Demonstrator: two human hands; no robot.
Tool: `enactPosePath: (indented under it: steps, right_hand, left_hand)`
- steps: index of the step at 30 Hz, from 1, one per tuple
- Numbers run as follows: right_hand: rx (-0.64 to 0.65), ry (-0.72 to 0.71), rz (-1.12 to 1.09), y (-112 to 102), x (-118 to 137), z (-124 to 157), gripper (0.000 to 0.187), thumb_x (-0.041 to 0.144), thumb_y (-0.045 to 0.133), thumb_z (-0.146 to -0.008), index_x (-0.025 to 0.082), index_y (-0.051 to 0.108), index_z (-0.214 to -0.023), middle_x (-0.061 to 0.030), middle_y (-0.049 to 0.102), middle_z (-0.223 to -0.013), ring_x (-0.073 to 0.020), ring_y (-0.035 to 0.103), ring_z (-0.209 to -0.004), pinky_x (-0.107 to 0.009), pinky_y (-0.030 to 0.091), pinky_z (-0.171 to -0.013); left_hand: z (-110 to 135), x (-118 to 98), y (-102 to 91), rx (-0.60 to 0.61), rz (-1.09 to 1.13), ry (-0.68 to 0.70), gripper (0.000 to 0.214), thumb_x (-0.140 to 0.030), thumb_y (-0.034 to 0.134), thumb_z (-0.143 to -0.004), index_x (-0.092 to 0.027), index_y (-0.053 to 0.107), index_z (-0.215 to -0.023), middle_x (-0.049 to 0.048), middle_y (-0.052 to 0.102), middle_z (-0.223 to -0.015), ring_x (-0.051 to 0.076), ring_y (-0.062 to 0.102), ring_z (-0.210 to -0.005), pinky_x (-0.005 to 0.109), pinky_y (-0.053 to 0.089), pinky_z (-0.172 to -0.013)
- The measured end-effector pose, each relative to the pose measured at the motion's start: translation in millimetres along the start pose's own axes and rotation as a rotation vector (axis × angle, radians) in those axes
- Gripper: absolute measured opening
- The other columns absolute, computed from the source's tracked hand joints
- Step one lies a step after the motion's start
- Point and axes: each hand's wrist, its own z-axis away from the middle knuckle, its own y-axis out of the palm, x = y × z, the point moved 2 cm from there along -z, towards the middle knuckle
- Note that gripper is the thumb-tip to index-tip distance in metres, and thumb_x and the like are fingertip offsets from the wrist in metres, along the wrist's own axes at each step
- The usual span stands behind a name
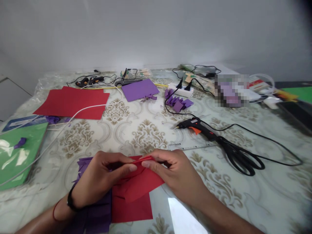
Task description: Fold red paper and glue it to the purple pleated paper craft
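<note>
Between thumb and fingers, my left hand (104,175) pinches the top edge of a sheet of red paper (142,187). My right hand (174,172) pinches the same edge a little to the right, and the edge looks folded there. The fingertips behind the fold are hidden. Beneath the held sheet, another red sheet (136,211) lies flat on the table. Purple folded paper (98,214) lies under and beside my left wrist, partly covered by it.
A black glue gun (197,125) with its cord and black-handled scissors (241,156) lie to the right. Farther back are red sheets (75,102), a purple sheet (140,89), purple folded pieces (179,102) and a white power strip (181,90). A green paper pack (21,159) lies left.
</note>
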Motion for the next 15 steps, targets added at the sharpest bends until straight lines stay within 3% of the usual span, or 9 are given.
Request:
enactPosePath:
  steps: [4,7,12,15]
  right_hand:
    - [0.009,-0.019,0.004,2.2,2.4,2.3,0.019,0.039,0.071,-0.097,0.025,0.083,-0.093,0.0004,0.08,-0.082,-0.016,0.069,-0.074,-0.026,0.049,-0.063]
    - [-0.011,-0.073,-0.013,2.4,4.4,2.7,0.02,0.035,0.069,-0.099,0.026,0.084,-0.091,0.0022,0.08,-0.08,-0.014,0.07,-0.072,-0.024,0.05,-0.065]
    - [-0.117,-0.067,-0.001,-5.9,4.4,0.2,0.022,0.034,0.069,-0.097,0.023,0.084,-0.085,0.0013,0.078,-0.074,-0.0142,0.067,-0.069,-0.024,0.049,-0.064]
    - [-0.052,0.013,-0.078,-12.1,2.2,-3.3,0.027,0.044,0.066,-0.098,0.024,0.084,-0.094,-0.0008,0.079,-0.082,-0.0164,0.067,-0.073,-0.026,0.049,-0.063]
  left_hand:
    - [2.4,1.9,3.5,-0.071,-0.11,0.092,0.02,-0.042,0.075,-0.095,-0.028,0.088,-0.091,0.0008,0.083,-0.078,0.013,0.07,-0.063,0.018,0.049,-0.058]
    - [3.3,1.4,5.7,-0.094,-0.158,0.151,0.022,-0.044,0.075,-0.095,-0.027,0.088,-0.088,0.0006,0.082,-0.075,0.013,0.068,-0.058,0.018,0.046,-0.053]
    - [-1.7,-3.0,-0.3,0.033,-0.177,0.098,0.029,-0.045,0.064,-0.101,-0.028,0.086,-0.109,0.0015,0.085,-0.089,0.018,0.077,-0.077,0.02,0.055,-0.064]
    - [-4.1,-4.3,-7.7,0.034,-0.225,0.101,0.031,-0.042,0.059,-0.103,-0.027,0.085,-0.111,0.0014,0.084,-0.089,0.02,0.078,-0.08,0.022,0.057,-0.069]
